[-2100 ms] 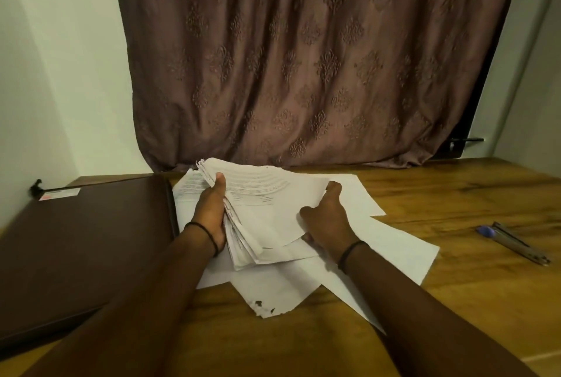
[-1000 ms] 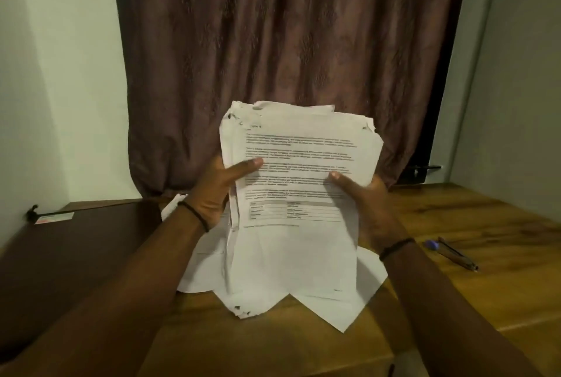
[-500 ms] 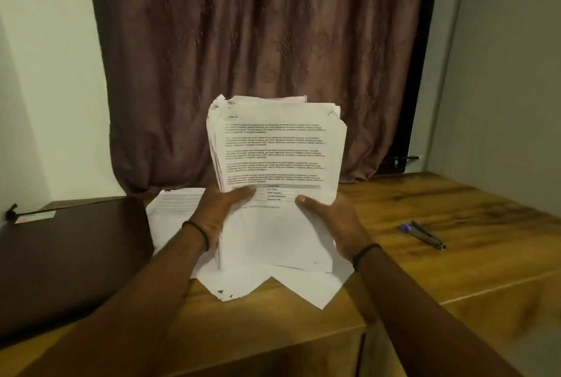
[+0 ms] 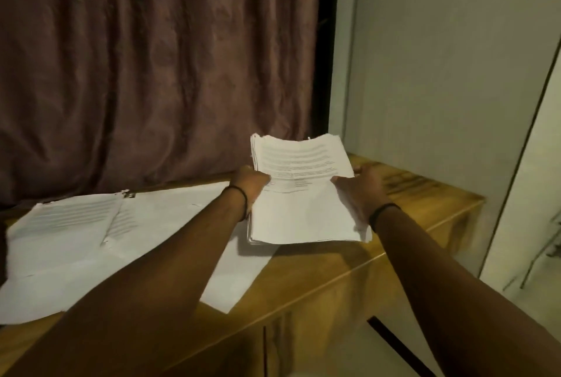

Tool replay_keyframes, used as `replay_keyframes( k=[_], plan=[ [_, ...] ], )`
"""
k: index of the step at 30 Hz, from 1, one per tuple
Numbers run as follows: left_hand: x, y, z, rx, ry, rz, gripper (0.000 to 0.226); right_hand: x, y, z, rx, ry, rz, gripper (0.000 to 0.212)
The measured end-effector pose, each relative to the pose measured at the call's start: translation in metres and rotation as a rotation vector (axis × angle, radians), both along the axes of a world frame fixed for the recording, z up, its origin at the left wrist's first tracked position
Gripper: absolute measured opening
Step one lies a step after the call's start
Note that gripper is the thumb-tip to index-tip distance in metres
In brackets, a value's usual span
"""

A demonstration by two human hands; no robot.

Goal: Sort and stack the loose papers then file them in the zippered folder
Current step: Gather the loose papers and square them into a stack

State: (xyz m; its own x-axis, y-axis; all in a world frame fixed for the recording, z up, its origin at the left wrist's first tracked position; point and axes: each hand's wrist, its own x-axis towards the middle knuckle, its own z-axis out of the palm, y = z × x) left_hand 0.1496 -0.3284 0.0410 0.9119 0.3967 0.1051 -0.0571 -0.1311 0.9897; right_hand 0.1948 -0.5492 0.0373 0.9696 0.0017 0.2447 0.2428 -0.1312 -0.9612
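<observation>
Your left hand (image 4: 252,180) and right hand (image 4: 362,190) clamp the paper stack (image 4: 303,212) by its side edges at the desk's (image 4: 419,194) right end. The stack's underside is hidden; its print is blurred.

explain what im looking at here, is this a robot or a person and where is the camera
There is no machine here: these are a person's two bare arms. The picture comes from one wide-angle camera worn on their head, looking forward and down, so the arms reach in from the bottom. The left hand and the right hand grip the side edges of a stack of papers, with the printed text facing up. More loose sheets lie spread on the wooden table, to the left of the stack. A brown curtain hangs behind. Each wrist wears a thin dark band.
</observation>
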Motion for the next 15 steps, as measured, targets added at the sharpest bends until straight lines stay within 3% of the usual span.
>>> replay_keyframes(
  k=[6,10,12,15],
  plan=[
    [0.036,-0.003,-0.017,-0.003,0.095,0.023,0.030,0.053,-0.005,-0.018,-0.181,0.045,-0.103,0.023],
    [0.040,0.004,-0.026,0.169,0.229,0.021,0.016,0.075,0.004,-0.029,-0.404,0.070,-0.163,0.033],
    [0.037,0.007,-0.028,0.222,0.303,0.055,0.004,0.075,0.009,-0.032,-0.541,0.041,-0.207,0.031],
    [0.035,0.015,-0.028,0.283,0.340,0.088,0.013,0.068,0.022,-0.032,-0.657,-0.072,-0.232,0.023]
  ],
)
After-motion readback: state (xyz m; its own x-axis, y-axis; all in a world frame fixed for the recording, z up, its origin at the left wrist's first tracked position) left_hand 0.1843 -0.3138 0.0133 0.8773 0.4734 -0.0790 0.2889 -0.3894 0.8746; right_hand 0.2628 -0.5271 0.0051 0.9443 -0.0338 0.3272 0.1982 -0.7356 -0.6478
